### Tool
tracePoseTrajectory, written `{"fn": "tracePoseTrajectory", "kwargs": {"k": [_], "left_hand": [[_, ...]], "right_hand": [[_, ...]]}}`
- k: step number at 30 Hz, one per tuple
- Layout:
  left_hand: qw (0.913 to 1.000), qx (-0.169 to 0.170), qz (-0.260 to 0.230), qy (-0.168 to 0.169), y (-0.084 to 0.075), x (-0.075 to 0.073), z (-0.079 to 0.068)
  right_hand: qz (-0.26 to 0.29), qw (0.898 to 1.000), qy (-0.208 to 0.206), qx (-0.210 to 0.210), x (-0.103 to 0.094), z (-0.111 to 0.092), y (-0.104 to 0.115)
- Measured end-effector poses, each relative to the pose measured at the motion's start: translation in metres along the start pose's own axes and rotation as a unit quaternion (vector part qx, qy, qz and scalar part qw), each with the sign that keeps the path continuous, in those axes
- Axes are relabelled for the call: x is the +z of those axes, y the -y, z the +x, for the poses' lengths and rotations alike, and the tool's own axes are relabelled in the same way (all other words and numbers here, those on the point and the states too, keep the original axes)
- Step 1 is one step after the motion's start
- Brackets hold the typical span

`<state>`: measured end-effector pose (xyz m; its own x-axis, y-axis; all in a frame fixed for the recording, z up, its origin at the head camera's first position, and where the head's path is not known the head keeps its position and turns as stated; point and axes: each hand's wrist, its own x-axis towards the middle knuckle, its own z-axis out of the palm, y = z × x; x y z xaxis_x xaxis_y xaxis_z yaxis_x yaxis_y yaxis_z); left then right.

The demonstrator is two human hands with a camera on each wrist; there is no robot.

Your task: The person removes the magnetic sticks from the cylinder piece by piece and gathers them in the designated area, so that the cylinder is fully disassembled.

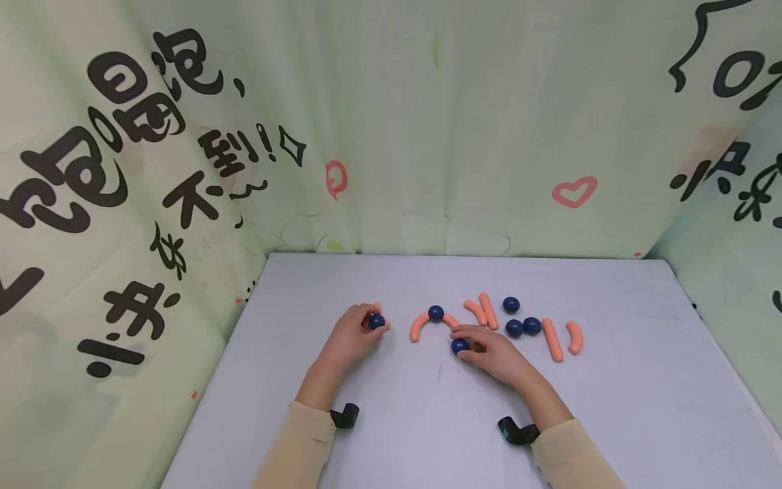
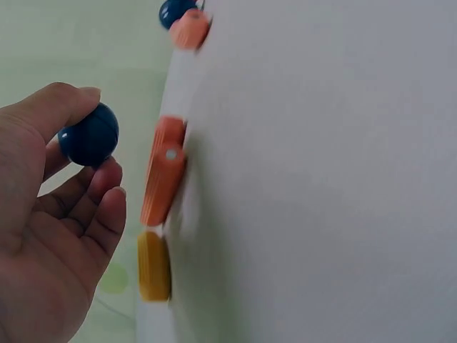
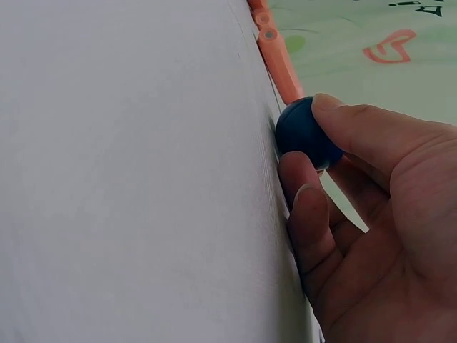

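Observation:
My left hand [image 1: 353, 338] pinches a dark blue ball [image 2: 91, 136] between thumb and fingers. Just beyond it in the left wrist view lie orange pieces [image 2: 166, 175] and a yellow piece [image 2: 153, 266]; in the head view the hand mostly covers that spot. A second blue ball [image 3: 303, 131] is held by the thumb and fingers of my right hand [image 1: 496, 354], low at the table, close to the end of a curved orange stick [image 3: 278, 63]. Between the hands, another blue ball [image 1: 436, 313] sits between two curved orange sticks, the left one [image 1: 418, 327] bending toward me.
Right of centre lie three blue balls [image 1: 514, 328], a straight orange stick [image 1: 552, 339] and a short curved one [image 1: 574, 337]. Behind my right hand are another curved stick [image 1: 474, 312] and a straight one [image 1: 487, 311]. A pale printed curtain [image 1: 446, 136] borders the white table [image 1: 415, 421].

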<state>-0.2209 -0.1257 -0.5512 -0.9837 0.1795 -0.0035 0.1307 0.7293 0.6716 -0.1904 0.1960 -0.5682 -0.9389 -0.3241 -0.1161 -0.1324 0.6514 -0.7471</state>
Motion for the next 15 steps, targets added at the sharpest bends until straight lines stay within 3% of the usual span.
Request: {"fn": "tracePoseTrajectory", "kwargs": {"k": [8,15], "left_hand": [[0.9981,-0.051,-0.006,-0.035,0.026,-0.024,0.008],[0.9934,-0.105,-0.015,-0.042,0.037,-0.036,0.012]], "right_hand": [[0.001,1.000,0.001,-0.004,0.000,0.000,0.001],[0.000,1.000,-0.001,0.001,0.000,0.000,-0.001]]}}
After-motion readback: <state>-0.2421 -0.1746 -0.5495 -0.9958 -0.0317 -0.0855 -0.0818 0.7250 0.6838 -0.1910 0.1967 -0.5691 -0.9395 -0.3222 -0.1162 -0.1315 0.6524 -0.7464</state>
